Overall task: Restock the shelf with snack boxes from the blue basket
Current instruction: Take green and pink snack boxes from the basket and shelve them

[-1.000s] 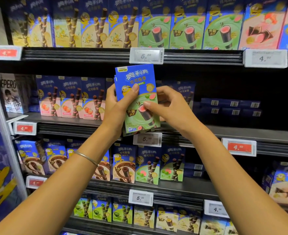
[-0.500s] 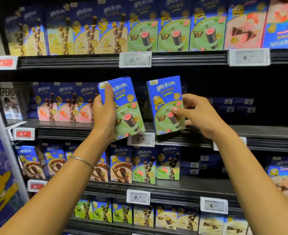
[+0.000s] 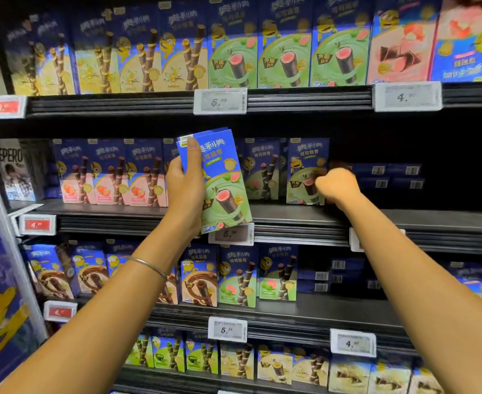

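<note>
My left hand (image 3: 184, 189) grips a small stack of blue-and-green snack boxes (image 3: 222, 180), tilted, in front of the middle shelf (image 3: 290, 217). My right hand (image 3: 337, 184) reaches into that shelf with curled fingers, holding the right edge of another green snack box (image 3: 305, 166). This box stands upright on the shelf board, next to a row of similar boxes (image 3: 262, 169). The blue basket is out of view.
Right of the standing box the middle shelf is dark, with flat-lying dark blue boxes (image 3: 387, 177) at the back. Strawberry boxes (image 3: 112, 172) fill the left part. Price tags (image 3: 231, 233) line the shelf edges. Shelves above and below hold more boxes.
My right hand took one box off the stack, carried it right and into the shelf, where it now stands upright. My left hand stayed in front with the other boxes.
</note>
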`<control>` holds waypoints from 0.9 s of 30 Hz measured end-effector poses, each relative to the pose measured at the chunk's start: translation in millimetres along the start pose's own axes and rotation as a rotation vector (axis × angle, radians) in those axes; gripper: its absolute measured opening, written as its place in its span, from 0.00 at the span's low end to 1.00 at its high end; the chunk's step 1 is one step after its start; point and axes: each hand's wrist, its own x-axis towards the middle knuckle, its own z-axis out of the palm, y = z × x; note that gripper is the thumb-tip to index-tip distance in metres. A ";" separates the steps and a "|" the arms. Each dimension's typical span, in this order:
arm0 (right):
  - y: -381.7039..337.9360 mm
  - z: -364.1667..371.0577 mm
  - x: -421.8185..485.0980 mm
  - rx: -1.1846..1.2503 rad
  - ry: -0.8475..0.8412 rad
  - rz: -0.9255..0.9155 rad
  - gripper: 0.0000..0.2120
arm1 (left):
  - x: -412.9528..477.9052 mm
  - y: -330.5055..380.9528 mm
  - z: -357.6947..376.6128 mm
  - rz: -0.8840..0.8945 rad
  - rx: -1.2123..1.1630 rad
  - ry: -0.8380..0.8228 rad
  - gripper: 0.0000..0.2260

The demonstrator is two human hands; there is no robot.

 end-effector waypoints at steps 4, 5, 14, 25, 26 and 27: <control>-12.0 1.8 6.8 -0.043 -0.058 0.026 0.19 | 1.7 -0.1 3.5 -0.007 0.018 -0.015 0.29; -15.5 2.1 7.9 -0.044 -0.079 0.035 0.22 | 2.2 0.0 3.5 -0.011 0.030 -0.012 0.30; -25.4 12.6 16.5 0.066 0.037 0.045 0.18 | 7.7 3.2 -0.9 0.001 0.064 -0.019 0.31; -28.8 8.2 0.0 0.008 0.094 0.109 0.27 | 11.7 3.5 -6.1 -0.024 0.033 -0.056 0.30; -32.3 4.3 -8.2 0.018 0.143 0.082 0.24 | 12.6 2.8 -6.5 -0.025 0.028 -0.059 0.29; -38.2 1.2 -18.3 0.107 0.172 0.029 0.18 | 14.1 1.5 -6.9 -0.024 0.021 -0.061 0.27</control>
